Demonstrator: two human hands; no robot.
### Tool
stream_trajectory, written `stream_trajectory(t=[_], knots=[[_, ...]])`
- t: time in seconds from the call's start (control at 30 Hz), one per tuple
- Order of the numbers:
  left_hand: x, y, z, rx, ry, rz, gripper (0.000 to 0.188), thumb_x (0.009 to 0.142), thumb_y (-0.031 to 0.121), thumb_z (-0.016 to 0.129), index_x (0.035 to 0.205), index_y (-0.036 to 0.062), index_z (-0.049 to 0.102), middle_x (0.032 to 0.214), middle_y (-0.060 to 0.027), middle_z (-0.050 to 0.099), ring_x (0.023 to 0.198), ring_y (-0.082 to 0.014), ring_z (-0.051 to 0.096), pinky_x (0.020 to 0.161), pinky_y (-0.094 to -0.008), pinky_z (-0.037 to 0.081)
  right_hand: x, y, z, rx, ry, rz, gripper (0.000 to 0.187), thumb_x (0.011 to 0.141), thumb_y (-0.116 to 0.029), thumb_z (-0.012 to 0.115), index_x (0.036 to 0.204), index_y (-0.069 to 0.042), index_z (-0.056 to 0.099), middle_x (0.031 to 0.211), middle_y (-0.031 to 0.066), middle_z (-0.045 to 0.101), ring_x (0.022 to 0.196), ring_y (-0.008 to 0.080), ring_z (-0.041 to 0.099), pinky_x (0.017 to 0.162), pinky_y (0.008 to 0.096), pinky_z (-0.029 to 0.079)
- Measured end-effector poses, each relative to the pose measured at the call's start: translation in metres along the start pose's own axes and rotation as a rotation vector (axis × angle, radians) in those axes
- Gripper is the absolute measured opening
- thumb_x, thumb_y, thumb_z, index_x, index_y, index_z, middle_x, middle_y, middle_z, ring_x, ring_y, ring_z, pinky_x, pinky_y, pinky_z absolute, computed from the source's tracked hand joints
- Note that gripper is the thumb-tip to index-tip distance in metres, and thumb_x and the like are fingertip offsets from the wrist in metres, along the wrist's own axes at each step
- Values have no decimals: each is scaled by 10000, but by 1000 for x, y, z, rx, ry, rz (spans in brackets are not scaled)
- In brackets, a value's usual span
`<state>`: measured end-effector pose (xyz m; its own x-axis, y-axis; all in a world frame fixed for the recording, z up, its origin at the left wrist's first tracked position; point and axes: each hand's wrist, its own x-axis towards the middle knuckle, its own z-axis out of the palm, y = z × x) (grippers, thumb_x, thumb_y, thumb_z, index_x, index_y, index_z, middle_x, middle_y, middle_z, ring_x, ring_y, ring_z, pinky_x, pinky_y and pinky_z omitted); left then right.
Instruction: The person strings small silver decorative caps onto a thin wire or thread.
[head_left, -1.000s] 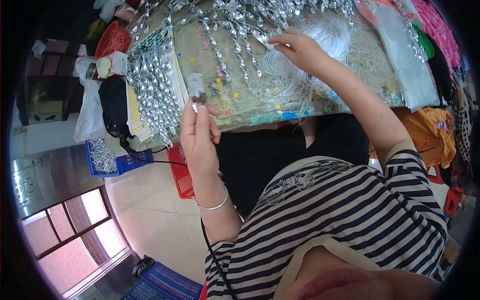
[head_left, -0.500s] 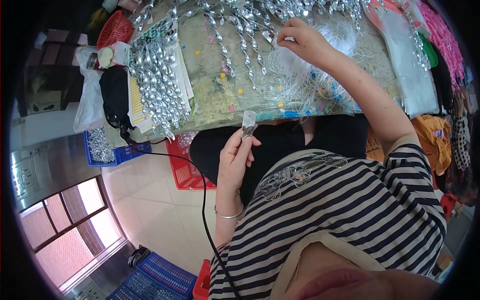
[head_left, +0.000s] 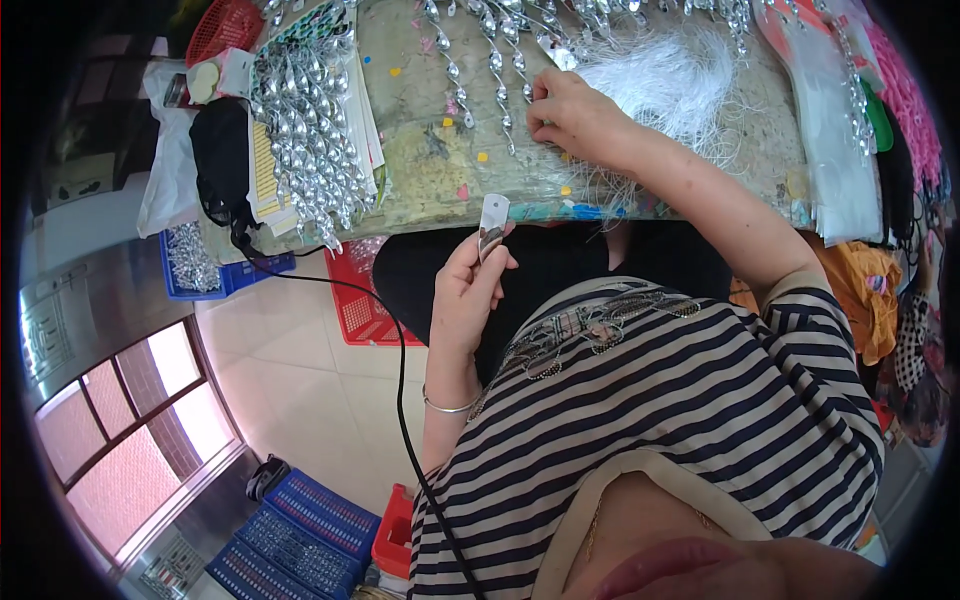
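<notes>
– At the table's (head_left: 430, 170) near edge, in the head view, what is the left hand (head_left: 462, 295) holding?

– A plate (head_left: 493, 212), flat and shiny, with a small hole near its upper end. It stands nearly upright, its top overlapping the near edge from this angle.

– How would it handle?

– Light, I'd judge, and fairly stiff, but slick if it's polished metal. I wouldn't expect it to break; it might bend or scratch.

– Where would you take hold?

– By the lower end, as here, leaving the hole end free.

– And the grip?

– Thumb and fingers are pinched on that lower end, parted only by the plate's thickness. It looks secure.

– The right hand (head_left: 580, 118)?

– Above the table, farther from the near edge, with its fingers bent. It's just beside the silver strands (head_left: 503, 93) hanging down from the far side, and near the white thread (head_left: 660, 80). I can't make out whether it pinches anything; the fingertips are partly hidden.

– Are those strands awkward?

– Probably light and limp, quick to tangle. I'd take one by its end, clear of the thread.
</notes>
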<state>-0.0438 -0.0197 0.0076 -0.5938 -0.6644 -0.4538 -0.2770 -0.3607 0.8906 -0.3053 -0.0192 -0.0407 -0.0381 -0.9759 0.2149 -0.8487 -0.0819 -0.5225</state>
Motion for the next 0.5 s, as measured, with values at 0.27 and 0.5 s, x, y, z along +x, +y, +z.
stream_trajectory(t=[0.27,0.5], knots=[[17,21,4,-5,83,20,330,845,136,648,1159,49,598,721,48,550,482,5,385,416,-148,293,-2,-23,-50,504,-10,201,66,810,-100,656,848,-65,615,1004,44,490,877,154,516,730,293,440],[37,52,40,20,46,90,300,805,195,706,1068,66,639,656,51,544,477,-13,424,413,-164,322,-33,-65,-63,528,38,71,55,823,-69,630,857,-40,597,1009,58,496,853,141,509,719,237,409]])
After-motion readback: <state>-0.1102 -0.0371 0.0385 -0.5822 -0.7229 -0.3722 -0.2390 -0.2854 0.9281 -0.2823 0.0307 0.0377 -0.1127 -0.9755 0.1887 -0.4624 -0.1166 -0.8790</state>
